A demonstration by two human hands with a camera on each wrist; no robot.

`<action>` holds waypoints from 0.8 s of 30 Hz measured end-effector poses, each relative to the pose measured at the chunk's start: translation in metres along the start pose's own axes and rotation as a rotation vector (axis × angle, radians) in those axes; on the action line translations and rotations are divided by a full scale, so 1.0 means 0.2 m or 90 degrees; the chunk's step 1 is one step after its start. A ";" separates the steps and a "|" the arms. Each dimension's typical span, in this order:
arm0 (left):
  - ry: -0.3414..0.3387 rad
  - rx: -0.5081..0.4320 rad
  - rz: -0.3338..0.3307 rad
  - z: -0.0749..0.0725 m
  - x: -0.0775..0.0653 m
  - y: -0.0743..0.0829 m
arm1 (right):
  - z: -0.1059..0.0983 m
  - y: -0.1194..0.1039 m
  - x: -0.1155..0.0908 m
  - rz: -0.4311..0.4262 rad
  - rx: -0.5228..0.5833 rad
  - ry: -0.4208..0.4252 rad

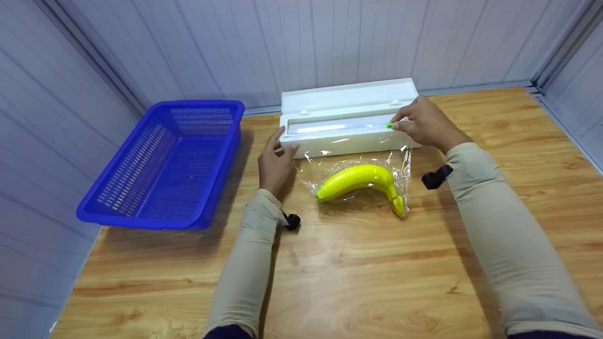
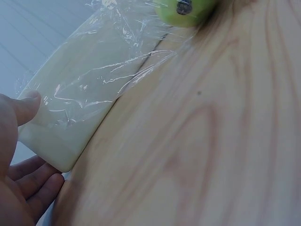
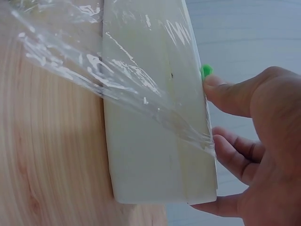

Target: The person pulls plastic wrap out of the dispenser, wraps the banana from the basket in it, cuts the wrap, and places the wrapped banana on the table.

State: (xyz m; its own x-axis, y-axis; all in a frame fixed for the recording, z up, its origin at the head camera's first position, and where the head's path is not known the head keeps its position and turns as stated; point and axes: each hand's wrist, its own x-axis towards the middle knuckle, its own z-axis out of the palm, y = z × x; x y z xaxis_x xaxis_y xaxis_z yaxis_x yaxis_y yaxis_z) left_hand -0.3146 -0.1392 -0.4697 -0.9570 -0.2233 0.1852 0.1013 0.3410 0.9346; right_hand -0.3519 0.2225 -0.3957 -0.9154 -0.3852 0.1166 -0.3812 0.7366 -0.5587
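A white cling film dispenser [image 1: 346,145] stands against the back wall with its lid [image 1: 348,93] raised. Its left end is gripped by my left hand [image 1: 276,165], thumb on the front face and other fingers round the end. At the right, my right hand [image 1: 429,123] pinches the small green slide cutter [image 3: 206,70] on the dispenser's top edge. Clear cling film [image 3: 61,61] hangs from that edge down over the front. In front lies a yellow banana [image 1: 359,178] with film around it; its dark-tipped end [image 2: 181,12] shows in the left wrist view.
To the left stands a blue plastic basket [image 1: 207,207] with slotted sides. The wooden table [image 1: 358,282] runs back to a pale panelled wall [image 1: 264,47]. Each sleeve carries a small black wrist device [image 1: 437,177].
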 end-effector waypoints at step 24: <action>0.011 0.007 0.001 -0.02 -0.01 0.00 | 0.05 -0.03 0.02 0.036 0.091 0.030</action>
State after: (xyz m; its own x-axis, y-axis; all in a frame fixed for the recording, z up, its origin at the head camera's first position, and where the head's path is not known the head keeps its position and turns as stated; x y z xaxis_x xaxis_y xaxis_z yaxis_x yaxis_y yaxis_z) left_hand -0.3123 -0.1427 -0.4695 -0.9521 -0.2382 0.1920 0.0998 0.3513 0.9309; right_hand -0.3520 0.2097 -0.4000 -0.9410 -0.3170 0.1185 -0.3103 0.6684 -0.6760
